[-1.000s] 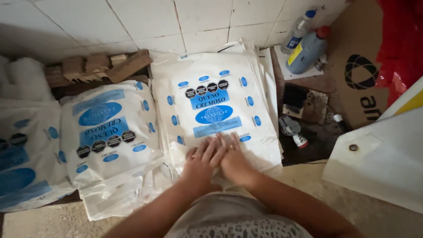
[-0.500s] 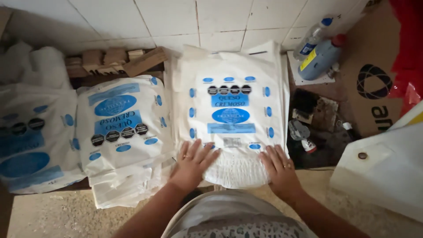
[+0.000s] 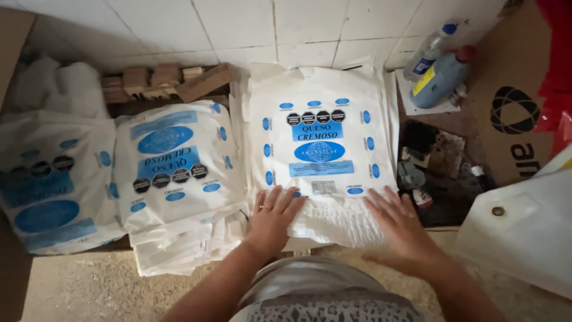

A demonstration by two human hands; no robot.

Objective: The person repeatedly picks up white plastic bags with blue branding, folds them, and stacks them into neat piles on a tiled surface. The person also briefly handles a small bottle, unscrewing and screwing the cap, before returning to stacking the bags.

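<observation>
I see both hands flat and open on the near end of a stack of white printed plastic bags (image 3: 322,149); neither grips anything, the fingers spread and pressing down. The left hand (image 3: 271,217) rests on the stack's near left corner, a ring on one finger; the right hand (image 3: 399,223) lies on the near right corner, partly over the edge. The stack stretches away from the hands toward the tiled wall (image 3: 238,27), its long axis running near to far, so both hands sit about equally close to it. The bags look thin, smooth and slightly crinkled, with blue ovals and black octagons printed on them. To the left lie a second pile of the same bags (image 3: 176,179) and a third (image 3: 53,185); wooden blocks (image 3: 167,80) sit behind; two plastic bottles (image 3: 438,68) and a cardboard box (image 3: 512,113) stand right.
</observation>
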